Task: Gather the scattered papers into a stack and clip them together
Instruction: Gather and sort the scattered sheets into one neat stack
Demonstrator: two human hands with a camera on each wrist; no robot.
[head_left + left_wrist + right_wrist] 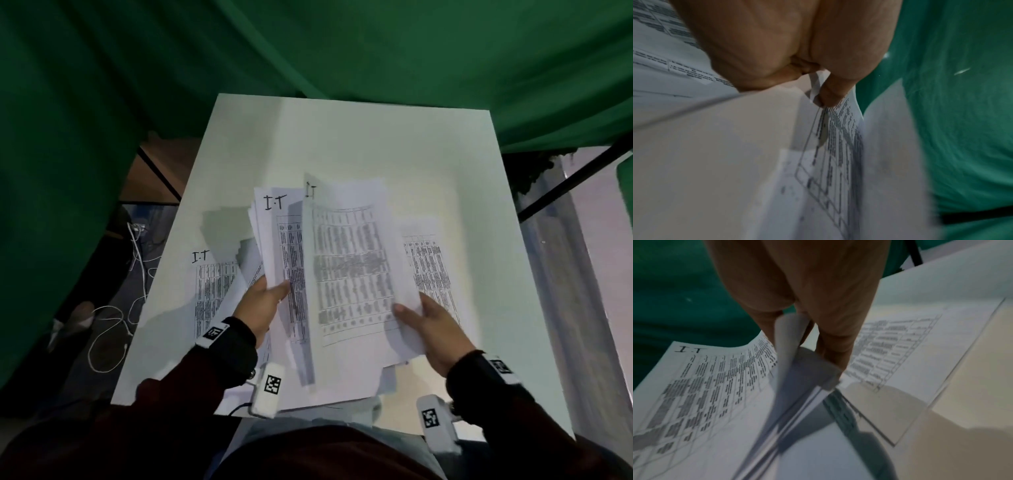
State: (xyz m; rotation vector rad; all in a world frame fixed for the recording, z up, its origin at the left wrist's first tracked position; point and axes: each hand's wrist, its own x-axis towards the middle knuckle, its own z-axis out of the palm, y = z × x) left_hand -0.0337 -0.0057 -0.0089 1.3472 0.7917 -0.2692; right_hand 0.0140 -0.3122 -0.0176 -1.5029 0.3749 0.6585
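While the left hand (265, 301) pinches a fanned bunch of white printed table sheets (274, 240) between thumb and fingers, the right hand (430, 323) grips a second bunch (356, 267) by its near right corner, both raised above the white square desk (359, 137). Neither bunch is squared, so pages could slide out of either grip as the two are brought together, and curled corners may fold. A loose sheet at the left (214, 291) and another at the right (433, 260) lie flat on the desk and could be missed. No clip is visible. Handwritten "I.T" heads several sheets; the printed tables are too blurred to read.
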